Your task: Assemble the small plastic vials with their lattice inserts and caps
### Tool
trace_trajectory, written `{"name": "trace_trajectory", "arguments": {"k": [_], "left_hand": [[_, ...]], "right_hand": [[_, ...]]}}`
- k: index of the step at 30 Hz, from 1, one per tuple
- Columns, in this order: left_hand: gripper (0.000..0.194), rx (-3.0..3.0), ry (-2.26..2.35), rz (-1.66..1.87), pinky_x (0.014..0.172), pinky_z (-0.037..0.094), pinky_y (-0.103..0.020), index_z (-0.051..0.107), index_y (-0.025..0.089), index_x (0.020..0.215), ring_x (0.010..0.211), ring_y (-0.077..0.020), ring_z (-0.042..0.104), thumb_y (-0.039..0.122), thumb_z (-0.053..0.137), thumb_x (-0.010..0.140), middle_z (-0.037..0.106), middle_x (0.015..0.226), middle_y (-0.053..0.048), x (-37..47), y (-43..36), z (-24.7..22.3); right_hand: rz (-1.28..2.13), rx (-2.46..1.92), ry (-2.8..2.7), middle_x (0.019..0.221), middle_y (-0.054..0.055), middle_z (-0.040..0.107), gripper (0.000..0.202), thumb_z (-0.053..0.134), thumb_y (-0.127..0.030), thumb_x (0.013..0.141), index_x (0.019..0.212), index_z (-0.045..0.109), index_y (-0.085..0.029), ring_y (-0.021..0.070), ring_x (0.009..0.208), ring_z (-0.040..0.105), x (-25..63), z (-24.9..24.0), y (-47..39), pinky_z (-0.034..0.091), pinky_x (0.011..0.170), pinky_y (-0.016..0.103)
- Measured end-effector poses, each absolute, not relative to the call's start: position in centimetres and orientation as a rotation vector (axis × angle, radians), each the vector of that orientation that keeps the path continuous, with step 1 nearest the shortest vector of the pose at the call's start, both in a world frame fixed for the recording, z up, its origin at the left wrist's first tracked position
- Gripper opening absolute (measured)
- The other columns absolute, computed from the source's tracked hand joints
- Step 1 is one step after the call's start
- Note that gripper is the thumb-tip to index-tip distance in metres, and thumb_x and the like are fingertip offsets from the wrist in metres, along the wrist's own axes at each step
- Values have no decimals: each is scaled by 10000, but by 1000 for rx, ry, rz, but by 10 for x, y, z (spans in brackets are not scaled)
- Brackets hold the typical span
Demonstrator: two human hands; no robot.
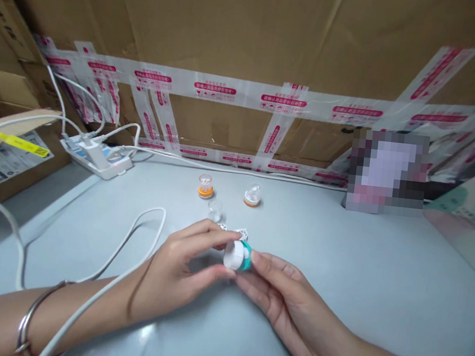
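A small white-and-teal round container (234, 256), lying on its side, is held between my two hands above the table. My left hand (179, 265) grips its white part with thumb and index finger. The fingers of my right hand (286, 296) are closed on the teal end. Just behind it sit small white spoked pieces (242, 234), partly hidden by my left fingers. A clear little cup (214, 212) stands beyond them. Farther back are a clear-topped orange container (206, 188) and a clear-topped white container with an orange base (252, 195).
A white power strip (95, 154) with plugged-in cables lies at the back left. One white cable (97, 297) loops over my left forearm. Large taped cardboard boxes (235, 36) form the back wall. A blurred-out object (384, 173) stands at the back right.
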State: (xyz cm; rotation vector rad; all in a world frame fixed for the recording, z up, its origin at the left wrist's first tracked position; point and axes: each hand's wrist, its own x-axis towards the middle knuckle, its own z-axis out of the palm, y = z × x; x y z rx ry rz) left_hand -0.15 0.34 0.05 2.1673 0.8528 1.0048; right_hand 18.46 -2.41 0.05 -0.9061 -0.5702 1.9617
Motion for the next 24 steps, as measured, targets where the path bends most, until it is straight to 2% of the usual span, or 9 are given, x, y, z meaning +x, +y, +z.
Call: {"name": "trace_trajectory", "arguments": {"k": [6, 10, 20, 24], "left_hand": [[342, 1854, 807, 964, 859, 512, -265, 565, 178, 1160, 947, -147, 600, 141, 581, 821, 586, 1030, -65, 2, 6, -2], [323, 1714, 790, 962, 845, 528, -259, 594, 158, 1119, 938, -156, 619, 133, 605, 797, 603, 1025, -72, 5, 7, -3], [283, 1727, 849, 946, 791, 543, -270, 627, 123, 1042, 860, -169, 643, 146, 641, 760, 633, 937, -79, 10, 7, -1], [269, 1801, 888, 932, 781, 535, -250, 630, 127, 1027, 843, -152, 636, 160, 651, 761, 634, 918, -64, 9, 6, -1]], "right_hand": [[1938, -956, -557, 959, 75, 685, 153, 630, -240, 802, 896, 671, -127, 165, 947, 636, 183, 2, -23, 497, 910, 274], [1921, -1004, -586, 962, 83, 687, 198, 636, -275, 797, 909, 671, -116, 162, 942, 639, 183, 2, -22, 494, 910, 256], [1878, -1111, -610, 860, 84, 705, 254, 675, -336, 750, 863, 705, -110, 134, 835, 658, 181, 4, -22, 519, 825, 211], [1891, -1082, -638, 868, 87, 705, 275, 666, -345, 757, 893, 704, -110, 145, 868, 653, 182, 3, -23, 509, 855, 228]]}}
